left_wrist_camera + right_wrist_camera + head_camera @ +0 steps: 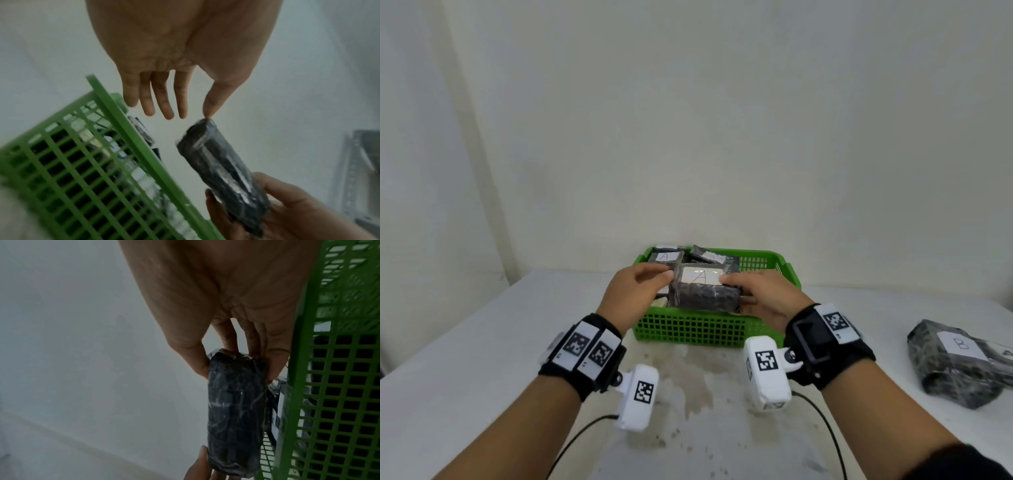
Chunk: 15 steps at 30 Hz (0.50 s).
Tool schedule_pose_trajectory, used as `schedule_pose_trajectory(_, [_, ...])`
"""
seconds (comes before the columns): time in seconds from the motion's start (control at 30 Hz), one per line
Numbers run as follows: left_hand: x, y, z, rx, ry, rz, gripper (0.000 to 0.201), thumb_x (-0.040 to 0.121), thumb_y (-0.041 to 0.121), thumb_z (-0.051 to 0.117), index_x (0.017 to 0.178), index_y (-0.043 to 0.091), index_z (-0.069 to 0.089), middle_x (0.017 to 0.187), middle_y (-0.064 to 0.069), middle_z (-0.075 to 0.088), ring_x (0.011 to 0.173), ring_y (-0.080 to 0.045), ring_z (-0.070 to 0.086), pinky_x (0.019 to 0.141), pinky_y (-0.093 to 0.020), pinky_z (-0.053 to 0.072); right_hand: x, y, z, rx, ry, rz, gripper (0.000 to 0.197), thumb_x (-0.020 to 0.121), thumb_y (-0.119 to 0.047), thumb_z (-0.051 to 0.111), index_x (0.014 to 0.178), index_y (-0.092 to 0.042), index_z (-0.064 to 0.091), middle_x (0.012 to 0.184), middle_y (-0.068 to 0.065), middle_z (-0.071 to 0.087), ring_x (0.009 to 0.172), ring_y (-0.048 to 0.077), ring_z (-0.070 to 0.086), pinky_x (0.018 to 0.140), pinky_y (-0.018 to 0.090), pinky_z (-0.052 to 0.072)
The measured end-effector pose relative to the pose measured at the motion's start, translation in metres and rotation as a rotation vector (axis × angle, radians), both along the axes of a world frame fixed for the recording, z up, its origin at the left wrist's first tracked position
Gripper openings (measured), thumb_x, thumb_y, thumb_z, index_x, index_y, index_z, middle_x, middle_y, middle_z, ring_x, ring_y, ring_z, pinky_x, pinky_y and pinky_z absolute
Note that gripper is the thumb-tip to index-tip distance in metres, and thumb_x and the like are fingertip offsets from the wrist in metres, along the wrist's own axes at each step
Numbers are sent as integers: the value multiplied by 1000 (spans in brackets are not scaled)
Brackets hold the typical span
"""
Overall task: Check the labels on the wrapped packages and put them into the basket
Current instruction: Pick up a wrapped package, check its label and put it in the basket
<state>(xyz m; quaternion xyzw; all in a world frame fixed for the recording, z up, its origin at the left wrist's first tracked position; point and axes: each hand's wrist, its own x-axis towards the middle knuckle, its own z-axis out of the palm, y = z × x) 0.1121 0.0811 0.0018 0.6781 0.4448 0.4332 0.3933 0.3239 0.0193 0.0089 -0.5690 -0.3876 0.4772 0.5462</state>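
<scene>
A dark wrapped package (pixel 703 296) with a white label marked A hangs over the front of the green basket (pixel 688 330). My right hand (pixel 736 284) pinches its right end between thumb and fingers (pixel 275 363). My left hand (pixel 654 277) is at its left end with straight fingers (pixel 164 104), only the thumb tip touching the wrap. In the left wrist view the package (pixel 222 172) floats just off the basket rim (pixel 127 146). In the right wrist view the package (pixel 236 410) is beside the rim (pixel 298 386). More packages labelled A (pixel 666 257) lie inside.
On the white table (pixel 482 342), at the right, lies another dark package labelled B (pixel 955 359), with a further one partly cut off behind it. A pale wall stands close behind the basket. Camera cables trail from both wrists towards the table's near edge.
</scene>
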Motion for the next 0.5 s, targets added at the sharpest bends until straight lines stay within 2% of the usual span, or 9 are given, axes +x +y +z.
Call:
schedule_pose_trajectory(0.07, [-5,24,0,-23,61,96,19,89,28,69,108,23,69,111,5,68,104,-13,62,84,-20,44,-3,18,0,-12,-18,-36,22,91,-7,76,107,7,70,88,14,71,76,25,69,65,34,57])
schedule_pose_trajectory(0.13, [-9,50,-5,-94,143,153,37,86,30,71,121,18,64,125,-2,65,114,-20,60,96,-30,45,-8,38,-3,-44,-54,-70,23,90,-6,77,107,9,70,94,19,72,79,29,68,62,36,57])
schedule_pose_trajectory(0.2, [-10,71,-9,-153,213,184,55,85,31,72,134,13,56,137,-9,57,123,-26,56,102,-35,44,-12,59,-5,-93,-109,-91,26,88,-7,80,104,11,70,107,26,74,84,32,70,61,37,57])
schedule_pose_trajectory(0.23, [-10,80,-11,-179,234,190,60,85,31,71,138,12,51,141,-12,54,126,-29,54,103,-36,43,-13,69,-5,-111,-130,-100,26,86,-8,82,100,10,70,109,28,74,86,34,70,62,39,58])
schedule_pose_trajectory(0.3, [-8,93,-16,-232,273,167,59,88,30,68,140,9,49,140,-15,53,125,-31,54,101,-35,43,-14,88,-6,-144,-172,-124,21,82,-8,85,86,4,69,103,26,74,88,36,72,74,43,62])
schedule_pose_trajectory(0.37, [-4,102,-22,-261,318,130,35,92,28,61,120,6,60,119,-17,63,103,-29,60,85,-31,44,-14,101,-7,-185,-220,-113,20,83,-10,84,82,0,67,99,21,74,89,34,73,79,43,64])
schedule_pose_trajectory(0.43, [-1,108,-27,-260,351,118,16,94,23,55,91,8,59,89,-12,61,80,-25,55,69,-28,40,-16,107,-8,-197,-253,-96,16,86,-11,80,88,-5,66,97,15,71,79,25,70,61,30,62])
schedule_pose_trajectory(0.47, [0,111,-28,-253,364,117,19,95,20,52,80,10,54,79,-8,55,72,-24,51,63,-28,37,-17,110,-9,-194,-261,-97,15,87,-12,79,88,-8,64,96,13,70,73,22,68,52,25,58])
schedule_pose_trajectory(0.5, [0,114,-28,-243,376,111,26,97,18,49,71,12,48,72,-5,49,68,-23,48,60,-29,34,-18,113,-10,-190,-269,-107,16,86,-12,79,86,-9,63,95,13,69,71,21,66,49,23,56])
